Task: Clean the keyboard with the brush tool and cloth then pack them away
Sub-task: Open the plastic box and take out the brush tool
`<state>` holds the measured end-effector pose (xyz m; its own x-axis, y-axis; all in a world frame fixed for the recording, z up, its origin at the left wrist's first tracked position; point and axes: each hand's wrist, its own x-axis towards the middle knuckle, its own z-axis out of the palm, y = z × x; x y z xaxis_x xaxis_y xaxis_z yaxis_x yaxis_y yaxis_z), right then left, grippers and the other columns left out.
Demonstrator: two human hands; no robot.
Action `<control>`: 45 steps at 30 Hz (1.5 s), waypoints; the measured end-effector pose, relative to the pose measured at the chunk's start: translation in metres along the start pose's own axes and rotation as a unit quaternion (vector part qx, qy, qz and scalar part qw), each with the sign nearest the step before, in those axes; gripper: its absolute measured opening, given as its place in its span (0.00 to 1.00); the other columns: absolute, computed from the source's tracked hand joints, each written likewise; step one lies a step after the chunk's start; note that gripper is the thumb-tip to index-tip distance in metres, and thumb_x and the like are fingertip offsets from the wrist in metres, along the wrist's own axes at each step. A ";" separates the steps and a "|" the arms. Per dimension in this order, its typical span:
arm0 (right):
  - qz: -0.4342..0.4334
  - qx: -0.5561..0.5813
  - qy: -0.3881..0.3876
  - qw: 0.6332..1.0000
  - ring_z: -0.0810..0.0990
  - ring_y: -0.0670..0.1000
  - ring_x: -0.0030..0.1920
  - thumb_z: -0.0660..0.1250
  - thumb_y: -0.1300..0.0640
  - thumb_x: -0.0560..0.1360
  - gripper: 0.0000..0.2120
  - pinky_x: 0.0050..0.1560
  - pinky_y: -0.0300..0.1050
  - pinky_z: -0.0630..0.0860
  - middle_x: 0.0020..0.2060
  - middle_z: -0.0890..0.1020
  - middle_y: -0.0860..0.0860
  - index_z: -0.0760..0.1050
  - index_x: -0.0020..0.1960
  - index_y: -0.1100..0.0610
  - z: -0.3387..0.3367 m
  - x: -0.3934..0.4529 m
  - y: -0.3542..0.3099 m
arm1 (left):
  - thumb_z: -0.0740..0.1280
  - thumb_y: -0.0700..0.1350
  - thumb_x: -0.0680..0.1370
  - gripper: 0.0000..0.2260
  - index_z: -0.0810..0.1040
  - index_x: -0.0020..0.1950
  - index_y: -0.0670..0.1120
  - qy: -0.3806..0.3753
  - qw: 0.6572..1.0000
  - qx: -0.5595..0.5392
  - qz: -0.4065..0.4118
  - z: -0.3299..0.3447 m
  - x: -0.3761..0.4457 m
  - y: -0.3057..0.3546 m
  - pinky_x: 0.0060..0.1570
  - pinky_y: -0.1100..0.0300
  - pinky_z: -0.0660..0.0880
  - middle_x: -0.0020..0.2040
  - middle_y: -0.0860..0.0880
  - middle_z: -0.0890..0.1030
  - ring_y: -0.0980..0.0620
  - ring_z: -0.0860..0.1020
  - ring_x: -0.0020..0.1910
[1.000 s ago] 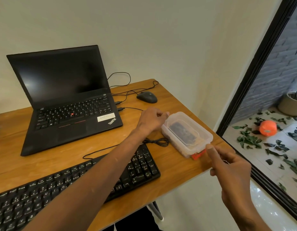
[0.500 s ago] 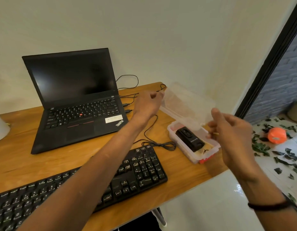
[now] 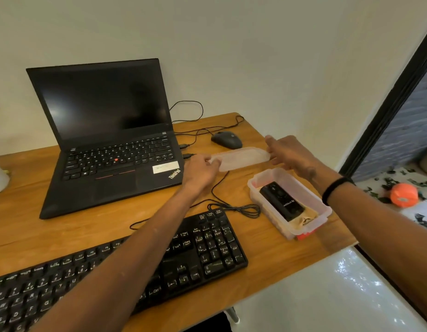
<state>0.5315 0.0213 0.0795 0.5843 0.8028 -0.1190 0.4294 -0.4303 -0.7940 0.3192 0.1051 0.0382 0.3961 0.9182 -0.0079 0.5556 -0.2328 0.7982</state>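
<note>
Head view. Thin translucent plastic lid [image 3: 241, 158] held level above the wooden worktop [image 3: 39, 231], between the two hands. Left hand [image 3: 201, 171] curled at one short end, fingers [image 3: 213, 161] pinching the rim; right hand [image 3: 289, 153] at the opposite end, fingers [image 3: 271, 140] wrapped over the edge.

Probably light, springy, a little slick; best taken by the rims at the ends, as now.

Just below the right fingers, apart from the lid: open clear plastic box [image 3: 323, 207] with a red clip, holding a black oblong brush tool [image 3: 282, 200] lying on a beige cloth [image 3: 304, 220]. Tool likely rigid and light, best gripped across its long sides. Cloth soft, limp; a pinch at a corner should do.

Black corded keyboard [image 3: 207, 248] nearer than both sets of fingers, untouched.
</note>
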 end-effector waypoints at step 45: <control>-0.259 -0.240 0.143 0.925 0.83 0.48 0.45 0.76 0.40 0.72 0.23 0.43 0.41 0.75 0.51 0.88 0.51 0.84 0.61 0.53 0.026 -0.171 -0.045 | 0.63 0.58 0.85 0.18 0.79 0.69 0.51 -0.073 0.954 -0.292 0.010 -0.037 -0.145 0.021 0.49 0.61 0.77 0.52 0.54 0.85 0.59 0.82 0.51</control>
<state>0.3943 -0.0856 0.1203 0.3429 0.8399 0.4207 0.9188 -0.2067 -0.3363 0.2459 -0.0210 0.0781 0.5232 0.8513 -0.0393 0.0616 0.0082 0.9981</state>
